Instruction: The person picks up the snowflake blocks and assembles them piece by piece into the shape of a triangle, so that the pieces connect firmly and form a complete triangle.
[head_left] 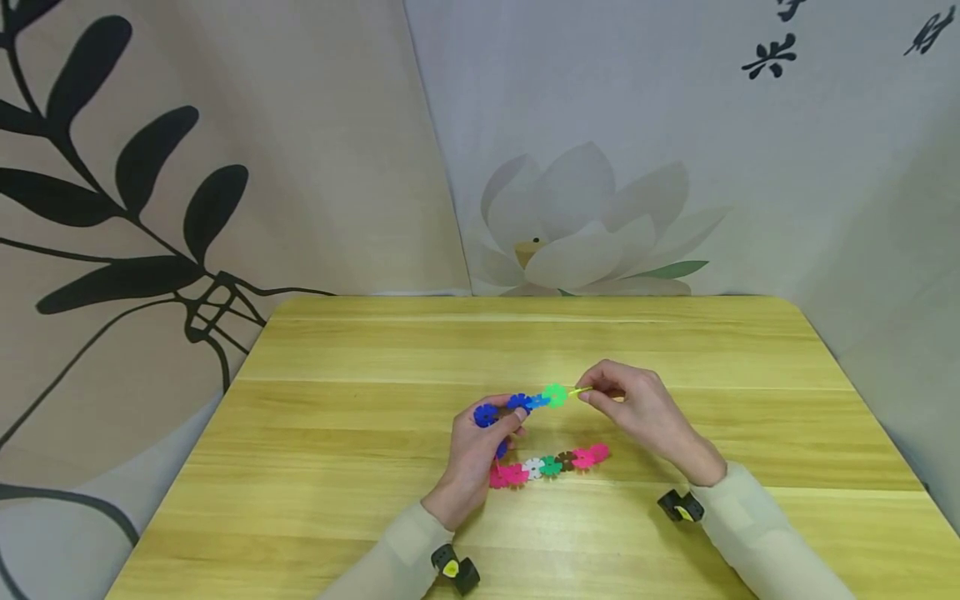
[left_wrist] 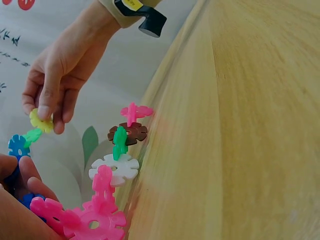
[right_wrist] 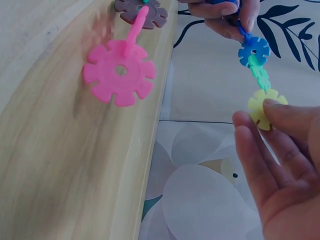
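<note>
A chain of flower-shaped interlocking plastic discs bends around my left hand (head_left: 480, 454). That hand pinches the dark blue disc (head_left: 519, 403) between thumb and fingers. Beyond it come a lighter blue disc (right_wrist: 254, 51) and a light green disc (head_left: 555, 395). My right hand (head_left: 637, 408) pinches a yellow disc (right_wrist: 267, 107), whose edge meets the light green one. The chain's other end runs along near the tabletop: pink discs (left_wrist: 95, 225), a white disc (left_wrist: 114, 170), a green disc (head_left: 551, 466), a brown disc (left_wrist: 128, 133) and pink end discs (right_wrist: 120, 72).
The wooden table (head_left: 337, 500) stretches out around both hands. Behind its far edge hangs a pale cloth backdrop (head_left: 337, 167) printed with dark leaves and a lotus. Each sleeve carries a black wrist camera, one on the left (head_left: 455, 569) and one on the right (head_left: 681, 506).
</note>
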